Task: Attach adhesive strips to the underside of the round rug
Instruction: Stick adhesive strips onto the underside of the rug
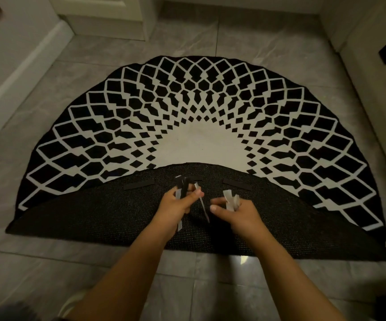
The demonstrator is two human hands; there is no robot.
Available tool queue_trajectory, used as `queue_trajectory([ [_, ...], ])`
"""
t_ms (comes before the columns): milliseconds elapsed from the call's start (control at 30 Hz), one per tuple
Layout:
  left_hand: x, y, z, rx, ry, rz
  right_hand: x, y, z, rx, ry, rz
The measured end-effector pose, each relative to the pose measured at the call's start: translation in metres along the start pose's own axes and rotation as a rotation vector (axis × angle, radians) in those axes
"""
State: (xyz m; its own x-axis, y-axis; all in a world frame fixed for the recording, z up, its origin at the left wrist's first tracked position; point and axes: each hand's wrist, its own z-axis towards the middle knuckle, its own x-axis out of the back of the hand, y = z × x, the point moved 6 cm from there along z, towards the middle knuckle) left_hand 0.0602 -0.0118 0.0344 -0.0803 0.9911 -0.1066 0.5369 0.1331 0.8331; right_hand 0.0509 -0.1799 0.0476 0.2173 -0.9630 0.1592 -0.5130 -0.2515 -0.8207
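Over the folded-back near half of the round rug (199, 140), the left hand (178, 205) grips a bundle of adhesive strips (182, 184), one dangling loose beside its thumb, probably so the next is ready to peel. Beside it, the right hand (236, 212) clutches crumpled white backing papers (231, 200), likely to keep litter off the rug. Two strips (138, 184) already lie stuck on the dark mesh underside (94, 212), which faces up above the grey tile floor (210, 274).

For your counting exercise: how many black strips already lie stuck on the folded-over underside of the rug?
2: one strip left of the hands, one strip right of them. The hands may hide a third between them.
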Motion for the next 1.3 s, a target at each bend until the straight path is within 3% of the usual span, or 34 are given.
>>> queue_trajectory([
  [200, -0.004, 0.01, 0.001, -0.105, -0.07, 0.233, 0.007, -0.028, 0.0, -0.013, 0.16, 0.067],
  [433, -0.006, 0.013, 0.001, -0.167, -0.109, 0.315, 0.007, -0.039, -0.001, -0.045, 0.059, 0.003],
  [833, -0.007, 0.011, 0.003, -0.174, -0.138, 0.319, 0.007, -0.035, 0.0, -0.045, 0.033, 0.009],
  [967, -0.012, 0.006, 0.004, -0.146, -0.092, 0.309, 0.002, -0.03, 0.001, -0.033, 0.041, 0.024],
  [1067, -0.008, -0.003, 0.007, -0.112, 0.043, 0.314, 0.007, -0.011, 0.006, -0.108, 0.206, 0.113],
  [1167, 0.003, -0.012, 0.008, -0.075, 0.183, 0.277, 0.016, 0.014, 0.02, -0.134, 0.308, -0.087],
  [1300, 0.023, -0.024, 0.009, 0.005, 0.337, 0.225, -0.003, 0.033, 0.041, -0.086, 0.066, -0.539],
])
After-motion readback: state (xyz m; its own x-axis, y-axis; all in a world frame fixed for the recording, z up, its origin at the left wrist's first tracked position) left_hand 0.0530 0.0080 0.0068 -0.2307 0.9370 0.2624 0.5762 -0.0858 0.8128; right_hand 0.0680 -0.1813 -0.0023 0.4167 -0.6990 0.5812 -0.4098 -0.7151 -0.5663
